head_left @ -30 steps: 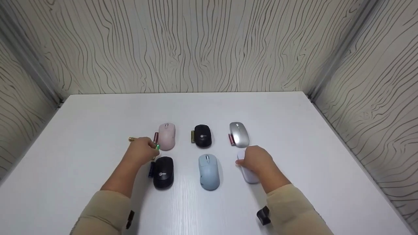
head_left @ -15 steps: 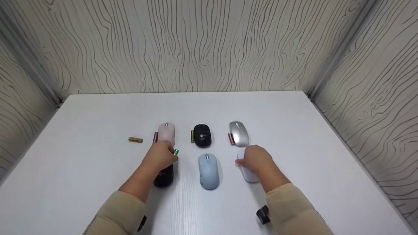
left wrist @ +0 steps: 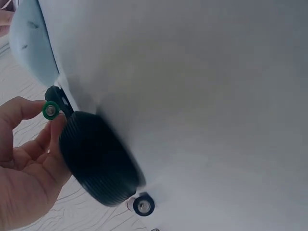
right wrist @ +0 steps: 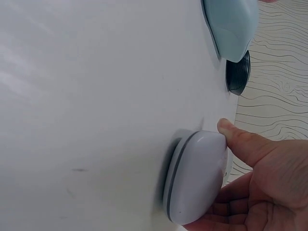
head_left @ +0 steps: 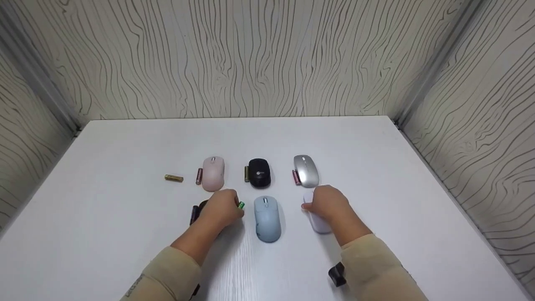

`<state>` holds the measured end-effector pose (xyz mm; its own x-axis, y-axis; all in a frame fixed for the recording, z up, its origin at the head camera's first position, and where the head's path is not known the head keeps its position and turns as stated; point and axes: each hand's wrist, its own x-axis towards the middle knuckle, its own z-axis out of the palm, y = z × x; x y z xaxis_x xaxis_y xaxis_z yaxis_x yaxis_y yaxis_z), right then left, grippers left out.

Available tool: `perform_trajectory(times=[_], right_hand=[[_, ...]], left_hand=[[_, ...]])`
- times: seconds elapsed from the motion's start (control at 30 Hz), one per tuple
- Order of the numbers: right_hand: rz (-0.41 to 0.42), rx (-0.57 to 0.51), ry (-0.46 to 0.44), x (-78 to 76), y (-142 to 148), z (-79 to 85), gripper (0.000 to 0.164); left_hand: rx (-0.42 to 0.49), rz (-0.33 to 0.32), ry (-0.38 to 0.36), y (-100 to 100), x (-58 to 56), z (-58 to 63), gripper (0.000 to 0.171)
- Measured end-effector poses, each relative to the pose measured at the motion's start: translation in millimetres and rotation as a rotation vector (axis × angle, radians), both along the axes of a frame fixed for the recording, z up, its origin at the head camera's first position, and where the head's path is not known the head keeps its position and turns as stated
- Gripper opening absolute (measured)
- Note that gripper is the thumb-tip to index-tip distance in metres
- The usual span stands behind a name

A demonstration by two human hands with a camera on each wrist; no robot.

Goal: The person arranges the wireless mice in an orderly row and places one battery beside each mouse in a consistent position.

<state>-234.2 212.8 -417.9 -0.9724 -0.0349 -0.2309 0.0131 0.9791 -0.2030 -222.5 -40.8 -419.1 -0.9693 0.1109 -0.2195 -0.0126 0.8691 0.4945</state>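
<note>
My left hand (head_left: pixel 224 207) pinches a green battery (head_left: pixel 241 205) between thumb and fingertips. It hangs over the front-row black mouse (left wrist: pixel 98 159), covering most of that mouse in the head view. Just right of this battery lies a light blue mouse (head_left: pixel 267 219). On the right, my right hand (head_left: pixel 330 203) grips a white mouse (right wrist: pixel 197 175) from both sides, thumb along its left edge. The white mouse rests on the table, its far part largely under the fingers. A dark blue battery (head_left: pixel 194 215) lies left of the front black mouse.
Behind stand a pink mouse (head_left: pixel 213 174) with a red battery (head_left: pixel 199 176), a second black mouse (head_left: pixel 259 172) with a gold battery (head_left: pixel 246 174), and a silver mouse (head_left: pixel 306 171) with a red battery. Another gold battery (head_left: pixel 174 178) lies apart at left. Patterned panels enclose the table.
My left hand has carried the green battery rightward, from left of the black mouse to near the light blue mouse, uncovering the loose gold battery. The right hand and white mouse stay put.
</note>
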Motion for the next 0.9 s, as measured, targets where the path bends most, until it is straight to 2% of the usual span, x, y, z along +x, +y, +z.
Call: perform_trajectory(times=[0.53,0.9], right_hand=[[-0.007,-0.001,-0.007,0.5,-1,0.3,0.042],[-0.008,0.004,-0.008,0.8,-1,-0.3,0.042]], left_hand=[[-0.051,-0.088,0.082,16,2.4,-12.2,0.011],[-0.065,-0.084,0.082,22,1.6,-14.6,0.011]])
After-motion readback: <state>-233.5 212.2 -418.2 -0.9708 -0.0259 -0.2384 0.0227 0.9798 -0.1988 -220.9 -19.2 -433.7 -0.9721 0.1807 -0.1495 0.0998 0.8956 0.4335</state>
